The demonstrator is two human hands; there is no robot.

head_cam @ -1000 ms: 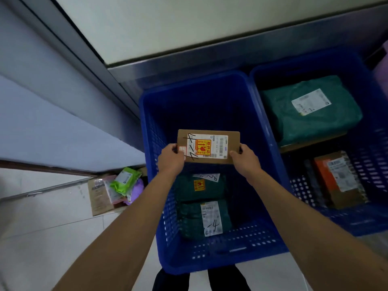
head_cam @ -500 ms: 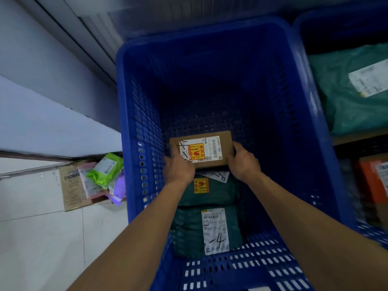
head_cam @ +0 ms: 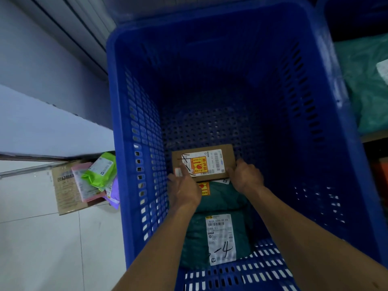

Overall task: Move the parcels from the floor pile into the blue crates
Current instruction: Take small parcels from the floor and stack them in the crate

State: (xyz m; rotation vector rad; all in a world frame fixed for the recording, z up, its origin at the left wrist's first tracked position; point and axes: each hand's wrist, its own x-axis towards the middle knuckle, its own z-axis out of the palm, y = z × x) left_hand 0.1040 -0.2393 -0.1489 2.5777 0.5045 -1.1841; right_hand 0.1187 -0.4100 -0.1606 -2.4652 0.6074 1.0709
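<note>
A small brown cardboard parcel (head_cam: pixel 210 159) with a white label and an orange sticker lies low inside the big blue crate (head_cam: pixel 134 114), near its bottom. My left hand (head_cam: pixel 183 190) holds its left end with the thumb on top. My right hand (head_cam: pixel 245 177) grips its right end. Just nearer to me in the crate lie two dark green bagged parcels (head_cam: pixel 222 198), the closest one carrying a white label marked "4" (head_cam: pixel 221 238). The floor pile (head_cam: pixel 92 179) sits left of the crate: a flat brown box, pink, lime green and purple bags.
A second blue crate (head_cam: pixel 329 24) stands at the right with a teal bagged parcel (head_cam: pixel 367 85) and an orange item (head_cam: pixel 381 175) below it. Grey wall and a metal rail run along the left. White floor tiles (head_cam: pixel 42 248) lie at the lower left.
Both hands have lowered the brown parcel from above the crate rim down to the crate's bottom, beyond the green parcels. My head has moved closer over the crate.
</note>
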